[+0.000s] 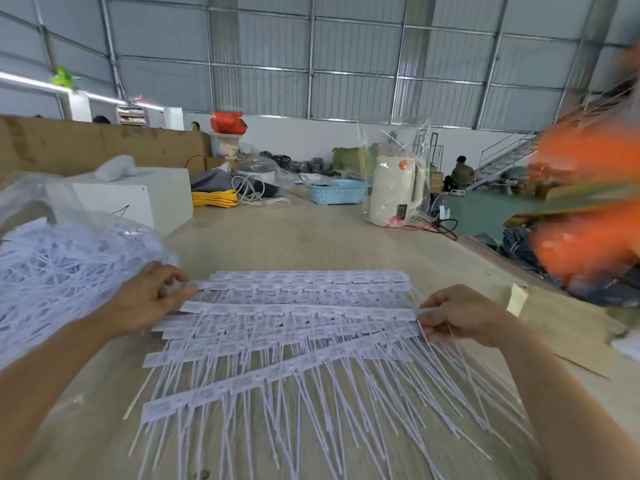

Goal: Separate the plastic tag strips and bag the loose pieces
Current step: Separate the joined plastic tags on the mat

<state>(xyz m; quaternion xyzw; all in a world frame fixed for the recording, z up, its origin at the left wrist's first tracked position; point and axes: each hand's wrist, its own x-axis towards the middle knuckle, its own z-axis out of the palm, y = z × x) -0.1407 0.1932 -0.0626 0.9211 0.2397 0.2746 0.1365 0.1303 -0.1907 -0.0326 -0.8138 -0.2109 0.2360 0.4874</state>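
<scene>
Both hands [149, 299] [457, 315] pinching tag strips [298, 327], beige table [311, 237], corrugated-metal warehouse walls [346, 64]

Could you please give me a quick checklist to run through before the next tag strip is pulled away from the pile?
1. Left hand holds the left end of a strip in the pile of tag strips: ok, fingers curled on it.
2. Right hand holds the right end: ok, it pinches at the edge of the pile.
3. Both hands on the same strip: cannot tell, the layers overlap.
4. Clear bag of loose pieces within reach: ok, just left of the left hand.
5. Bag mouth open: cannot tell.
6. Table beyond the pile bare enough for the pull: ok.
</scene>
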